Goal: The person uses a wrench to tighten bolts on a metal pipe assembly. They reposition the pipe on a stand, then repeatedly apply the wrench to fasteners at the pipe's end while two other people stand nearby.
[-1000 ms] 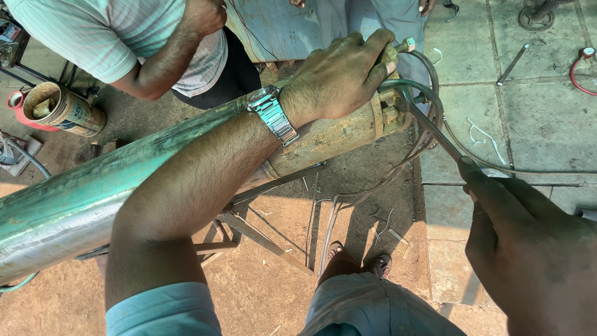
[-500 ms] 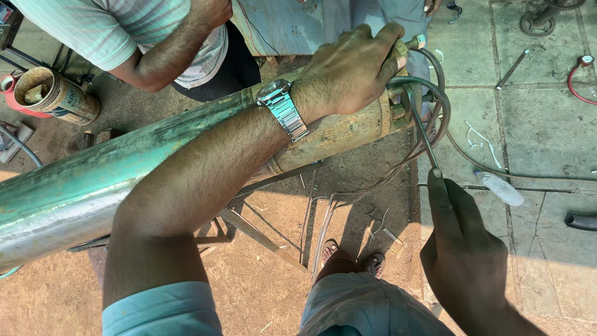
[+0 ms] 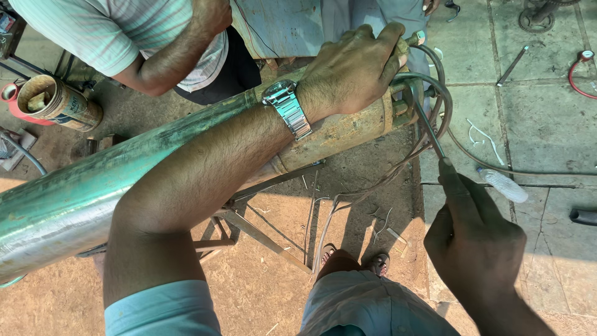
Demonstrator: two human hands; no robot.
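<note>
Pale blue cloth of my own sleeve and trousers fills the bottom of the frame, with my sandalled feet [image 3: 351,260] just above on the dusty orange floor [image 3: 261,292]. At lower right my right hand [image 3: 476,239] is closed around the handle of a thin metal tool [image 3: 426,127], forefinger laid along its shaft; half a second ago this hand sat lower and farther from the work, and a second ago it was off at the right edge, so it has come in toward the pump end and the tool tip now rests among the fittings there. My left arm runs up through the middle of the frame, wristwatch [image 3: 287,107] on the wrist, and my left hand [image 3: 351,71] is spread and pressed down over the rusty yellow end section [image 3: 339,134] of the long green cylinder [image 3: 81,196], which lies slanted from lower left to upper centre on a thin metal stand [image 3: 255,227]. That hand has kept its hold throughout, so the body is steadied while the tool is brought to bear. Dark cables [image 3: 435,93] loop out from the end of the cylinder at upper right. Farther off, at upper left, another person's arm [image 3: 174,53] in a striped shirt bends near the cylinder, and a rusty tin [image 3: 56,102] lies beside it. Grey paving slabs [image 3: 535,112] lie at the right.
</note>
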